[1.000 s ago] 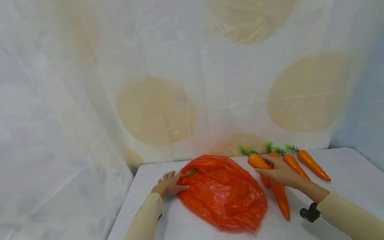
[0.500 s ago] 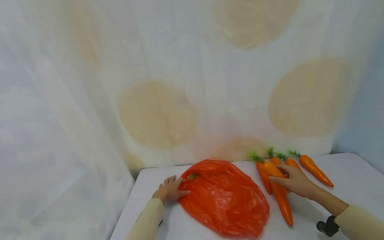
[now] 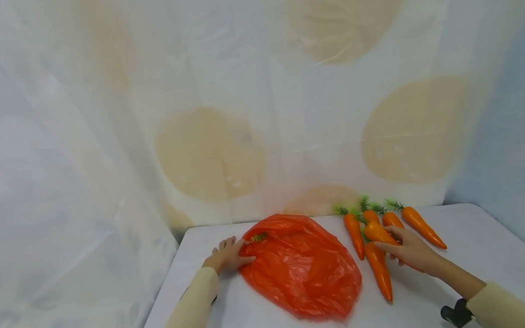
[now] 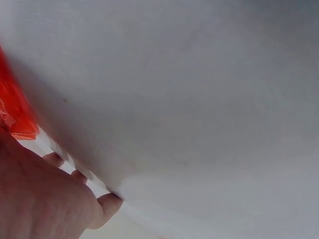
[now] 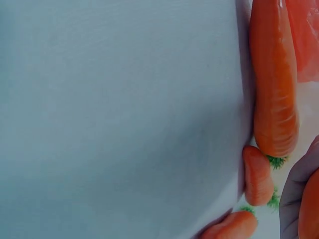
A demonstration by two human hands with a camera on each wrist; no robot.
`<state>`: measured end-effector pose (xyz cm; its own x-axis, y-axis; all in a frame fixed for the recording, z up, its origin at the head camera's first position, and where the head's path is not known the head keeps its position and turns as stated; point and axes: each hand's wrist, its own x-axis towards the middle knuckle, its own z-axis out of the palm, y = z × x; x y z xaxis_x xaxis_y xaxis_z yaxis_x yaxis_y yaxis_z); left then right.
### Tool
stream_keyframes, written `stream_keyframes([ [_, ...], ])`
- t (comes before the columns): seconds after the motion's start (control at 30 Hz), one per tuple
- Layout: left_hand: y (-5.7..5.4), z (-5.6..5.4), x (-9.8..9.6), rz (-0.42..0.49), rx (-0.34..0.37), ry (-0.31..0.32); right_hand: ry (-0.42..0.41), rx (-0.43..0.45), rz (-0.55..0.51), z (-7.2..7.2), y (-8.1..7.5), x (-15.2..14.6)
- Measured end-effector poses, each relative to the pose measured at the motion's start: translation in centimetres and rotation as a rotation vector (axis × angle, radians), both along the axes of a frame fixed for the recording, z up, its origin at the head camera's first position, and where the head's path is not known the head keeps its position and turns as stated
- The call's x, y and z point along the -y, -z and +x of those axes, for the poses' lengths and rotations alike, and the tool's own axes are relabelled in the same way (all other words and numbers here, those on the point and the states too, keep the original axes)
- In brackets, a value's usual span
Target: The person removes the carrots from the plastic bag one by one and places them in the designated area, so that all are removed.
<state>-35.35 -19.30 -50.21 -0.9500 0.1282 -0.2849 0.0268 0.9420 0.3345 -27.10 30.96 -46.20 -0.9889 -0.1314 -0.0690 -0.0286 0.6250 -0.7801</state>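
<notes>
My right hand (image 3: pixel 410 253) grips a carrot (image 3: pixel 378 232) with a green leafy top, thumb on its near side. In the right wrist view, part of that carrot (image 5: pixel 311 211) shows against the curled fingers. Directly below it in the head view, another carrot (image 3: pixel 379 272) lies on the table, its tip toward me. A red plastic bag (image 3: pixel 302 267) lies crumpled in the middle. My left hand (image 3: pixel 227 257) rests at the bag's left edge, fingers spread, thumb on the plastic. A green leafy tuft (image 3: pixel 259 238) shows at the bag beside those fingers.
More carrots lie around the right hand: one on the left (image 3: pixel 353 234), two behind, and one at the far right (image 3: pixel 423 227). The white table (image 3: pixel 471 251) ends at a pale curtain (image 3: pixel 287 132) with tan spots. A black wrist device (image 3: pixel 456 313) hangs by the right sleeve.
My right hand has moved right and slightly toward me with the carrot, uncovering the carrot nearest the bag. The left hand and the bag stay put.
</notes>
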Motion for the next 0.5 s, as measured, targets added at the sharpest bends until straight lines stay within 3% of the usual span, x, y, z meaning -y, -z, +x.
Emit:
stream_keyframes([
  [0.3,-0.8,0.8,0.0,0.007,-0.006,0.024,0.031,0.0,0.013,0.8,0.5,-0.8],
  [0.5,-1.0,0.7,0.0,0.007,-0.01,0.027,0.104,0.024,0.023,1.6,0.9,-1.7],
])
